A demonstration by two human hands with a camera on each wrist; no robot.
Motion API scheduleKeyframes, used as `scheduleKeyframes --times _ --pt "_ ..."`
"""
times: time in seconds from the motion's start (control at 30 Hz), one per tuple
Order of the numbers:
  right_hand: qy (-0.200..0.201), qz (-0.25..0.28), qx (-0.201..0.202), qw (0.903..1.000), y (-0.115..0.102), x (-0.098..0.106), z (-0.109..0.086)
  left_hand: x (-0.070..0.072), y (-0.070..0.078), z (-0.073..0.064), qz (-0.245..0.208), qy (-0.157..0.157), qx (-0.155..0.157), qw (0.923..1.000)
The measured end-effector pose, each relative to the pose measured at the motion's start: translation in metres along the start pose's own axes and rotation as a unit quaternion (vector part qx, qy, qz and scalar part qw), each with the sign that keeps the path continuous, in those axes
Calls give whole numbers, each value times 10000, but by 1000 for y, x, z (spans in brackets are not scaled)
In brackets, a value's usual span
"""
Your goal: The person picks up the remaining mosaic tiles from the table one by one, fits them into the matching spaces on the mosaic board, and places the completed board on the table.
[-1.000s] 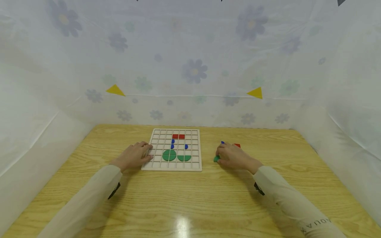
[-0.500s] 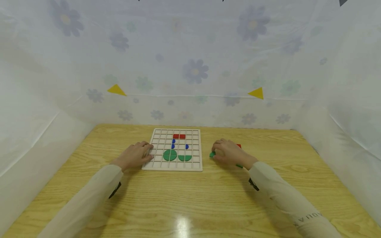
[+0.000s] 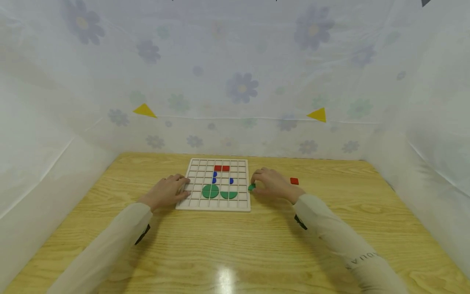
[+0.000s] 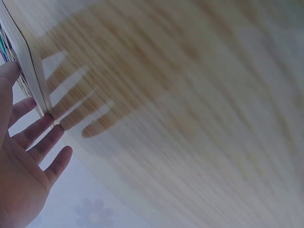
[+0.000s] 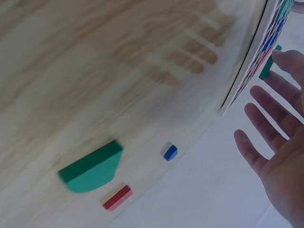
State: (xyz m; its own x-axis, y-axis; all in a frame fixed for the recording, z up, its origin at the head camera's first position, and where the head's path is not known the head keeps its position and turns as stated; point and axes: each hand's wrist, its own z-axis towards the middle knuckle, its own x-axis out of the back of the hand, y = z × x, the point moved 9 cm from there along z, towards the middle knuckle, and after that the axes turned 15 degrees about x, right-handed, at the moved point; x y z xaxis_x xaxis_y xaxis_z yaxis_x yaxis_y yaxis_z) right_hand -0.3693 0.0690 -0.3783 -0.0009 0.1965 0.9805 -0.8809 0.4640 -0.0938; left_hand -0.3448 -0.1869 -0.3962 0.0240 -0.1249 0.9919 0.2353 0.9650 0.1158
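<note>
A white grid board (image 3: 194,206) lies on the table. It carries two red squares (image 3: 222,168) near the top, several blue half-rounds (image 3: 214,180), a green disc (image 3: 210,191) and a green half-round (image 3: 228,195). My left hand (image 3: 167,191) rests at the board's left edge, its fingertips and thumb on the rim. In the left wrist view those fingers are spread and fairly straight. Just off the board's right edge, my right hand (image 3: 271,184) pinches a small green piece (image 5: 270,64) between thumb and index finger, the other fingers extended.
Right of the right hand lies a loose red square (image 3: 294,181). The right wrist view also has a loose green half-round (image 5: 92,166) and a small blue piece (image 5: 170,152), both hidden behind the right hand or arm from the head. A pale flowered curtain (image 3: 213,134) backs the table.
My right hand has picked up the green piece and carried it left to the board's right edge, uncovering the red square. My left hand has stayed at the board's left edge.
</note>
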Motion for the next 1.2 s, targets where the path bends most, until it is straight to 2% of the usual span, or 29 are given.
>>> scheduleKeyframes --times 0.27,0.57,0.9,1.2 --pt "-153 -139 151 9997 -9 -5 23 -1 0 1 2 -3 6 10000" --pt "-497 -71 88 9987 -15 -15 45 -1 -1 1 -34 -18 12 10000" --pt "-359 1 384 9986 -27 -19 65 -3 -3 1 -24 1 31 10000" --pt "-332 69 350 9988 -31 -20 74 -3 -3 1 8 69 -22 10000"
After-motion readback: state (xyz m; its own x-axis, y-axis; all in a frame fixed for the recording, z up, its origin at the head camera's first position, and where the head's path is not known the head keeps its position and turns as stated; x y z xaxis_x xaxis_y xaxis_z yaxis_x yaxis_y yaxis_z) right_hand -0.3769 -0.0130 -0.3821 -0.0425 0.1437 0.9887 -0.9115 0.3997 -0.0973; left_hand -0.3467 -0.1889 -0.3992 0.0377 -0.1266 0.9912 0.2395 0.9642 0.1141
